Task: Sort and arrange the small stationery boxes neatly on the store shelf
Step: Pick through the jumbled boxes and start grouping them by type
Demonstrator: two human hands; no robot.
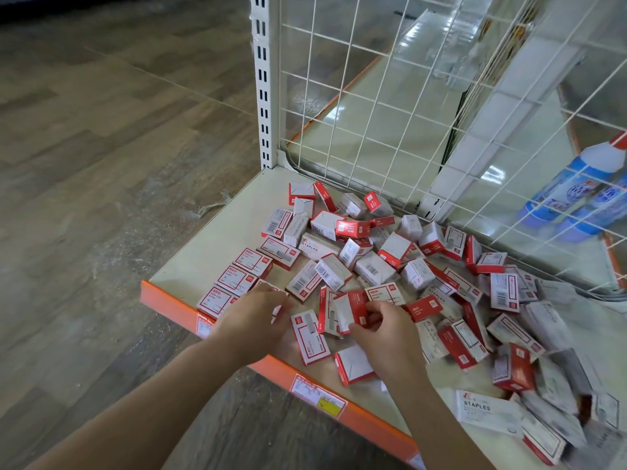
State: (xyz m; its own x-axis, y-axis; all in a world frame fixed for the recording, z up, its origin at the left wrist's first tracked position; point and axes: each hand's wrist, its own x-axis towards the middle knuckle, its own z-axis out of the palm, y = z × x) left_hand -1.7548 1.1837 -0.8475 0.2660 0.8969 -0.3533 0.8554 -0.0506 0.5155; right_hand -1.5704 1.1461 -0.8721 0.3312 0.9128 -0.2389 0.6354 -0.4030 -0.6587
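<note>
I have only a short row of boxes [237, 276] squared up by the shelf's [203, 252] front left edge, my left grip [252, 315] resting open there, my right grip [380, 322] pinching one box [351, 308], the heap [441, 283] still unsorted.

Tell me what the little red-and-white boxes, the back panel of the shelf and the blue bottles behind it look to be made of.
Red-and-white boxes: thin printed cardboard, going by folded flaps and creased edges. Back panel: white-coated wire grid, probably metal. Blue bottles: likely plastic, smooth and slightly glossy with printed labels, though they are seen only through the grid.
</note>
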